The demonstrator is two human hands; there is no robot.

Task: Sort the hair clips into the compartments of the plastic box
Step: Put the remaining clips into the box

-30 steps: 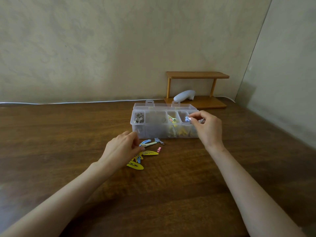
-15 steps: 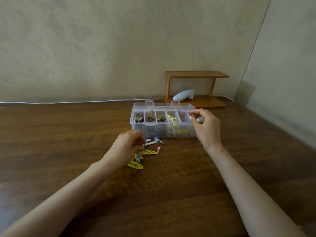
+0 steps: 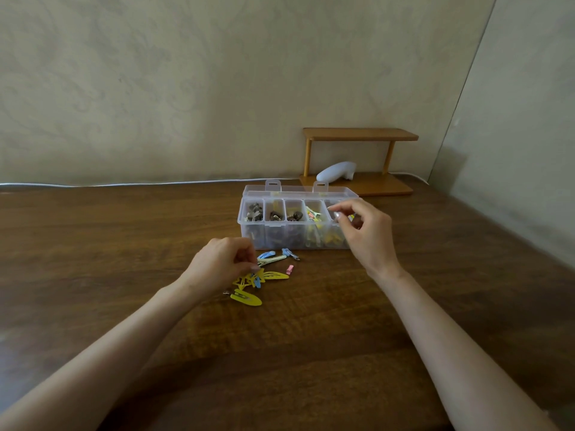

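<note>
A clear plastic box (image 3: 270, 237) with several compartments stands open on the wooden table (image 3: 124, 259). Its three left compartments hold dark brown clips (image 3: 255, 211); the fourth holds coloured ones (image 3: 312, 214). My right hand (image 3: 368, 234) hovers over the rightmost compartment, fingers apart and with nothing in them. In front of the box lies a loose pile of hair clips: a yellow one (image 3: 246, 298), a blue one (image 3: 267, 254), a small pink one (image 3: 290, 269). My left hand (image 3: 219, 265) is curled on the pile's left edge, fingertips pinched onto a clip.
A small wooden shelf (image 3: 359, 133) stands against the wall behind the box, with a white object (image 3: 336, 172) on its base. A white cable (image 3: 124, 183) runs along the table's back edge. A side wall (image 3: 513, 181) closes the right.
My right hand held a blue clip over the right compartment a second ago; now its fingers have no clip. My left hand's fingers have curled tighter onto the pile.
</note>
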